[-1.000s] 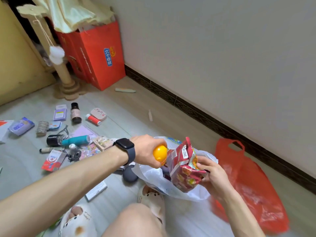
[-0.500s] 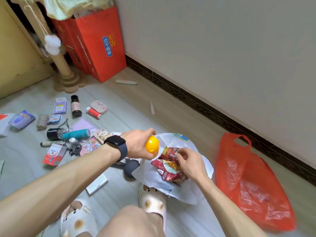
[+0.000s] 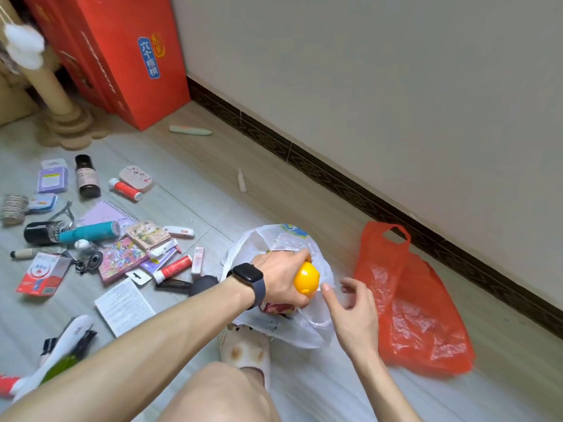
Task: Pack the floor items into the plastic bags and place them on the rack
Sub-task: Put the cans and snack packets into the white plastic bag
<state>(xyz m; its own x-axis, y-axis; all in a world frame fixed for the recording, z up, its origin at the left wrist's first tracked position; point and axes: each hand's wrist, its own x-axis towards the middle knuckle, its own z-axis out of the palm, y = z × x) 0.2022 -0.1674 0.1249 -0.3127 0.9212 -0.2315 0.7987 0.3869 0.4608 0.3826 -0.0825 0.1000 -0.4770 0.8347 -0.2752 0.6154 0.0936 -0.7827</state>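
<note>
- Nearest to the person, a cream slipper [image 3: 243, 351] stands just in front of the white plastic bag [image 3: 310, 335], touching its near edge.
- The right hand [image 3: 353, 312] hangs at the right side of this bag, with the fingers loosely bent and holding nothing. Whether it touches the plastic cannot be told.
- The left hand [image 3: 280, 278] grips a yellow ball [image 3: 306, 280] from above, right over the mouth of the bag.
- Inside the bag, under the ball, a red snack packet [image 3: 275, 308] already lies.
- To the right of the bag, the red plastic bag [image 3: 420, 315] lies flat on the floor.
- To the left of the bag many items wait, among them a red tube [image 3: 172, 269] and a teal bottle [image 3: 88, 233].
- Risk: no hand seems to keep the mouth open, so the soft rim may fold inward. The round ball could then slide off the packet and roll out over the floor.
</note>
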